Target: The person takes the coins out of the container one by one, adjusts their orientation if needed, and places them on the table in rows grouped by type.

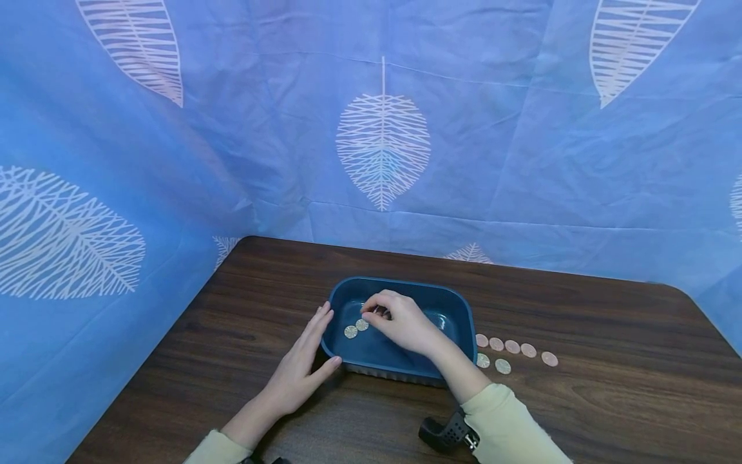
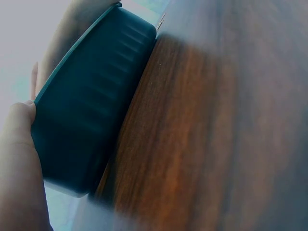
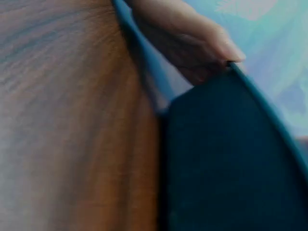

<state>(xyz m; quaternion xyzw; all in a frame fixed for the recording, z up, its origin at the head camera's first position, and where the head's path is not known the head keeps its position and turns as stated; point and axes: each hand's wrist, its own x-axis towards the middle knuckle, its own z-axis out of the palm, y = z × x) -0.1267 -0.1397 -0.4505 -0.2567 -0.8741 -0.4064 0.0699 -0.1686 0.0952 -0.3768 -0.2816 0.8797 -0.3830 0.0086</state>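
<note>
A dark blue tray (image 1: 400, 364) with raised sides stands on the table. Inside it, near the left end, lie two pale coins, one coin (image 1: 350, 332) beside another coin (image 1: 362, 325). My right hand (image 1: 406, 325) reaches over the front rim into the tray, thumb and index fingertips close together just right of these coins; whether a coin is between them is hidden. My left hand (image 1: 301, 377) rests against the tray's left end, its fingers extended along the side and the thumb at the front corner. In the left wrist view, the left thumb (image 2: 21, 120) touches the rim.
Right of the tray, a row of several pinkish coins (image 1: 512, 347) lies on the brown wooden table (image 1: 608, 386). Two paler coins, one of them this coin (image 1: 502, 366), lie in front of that row. A blue cloth (image 1: 493, 148) with white leaf prints hangs behind.
</note>
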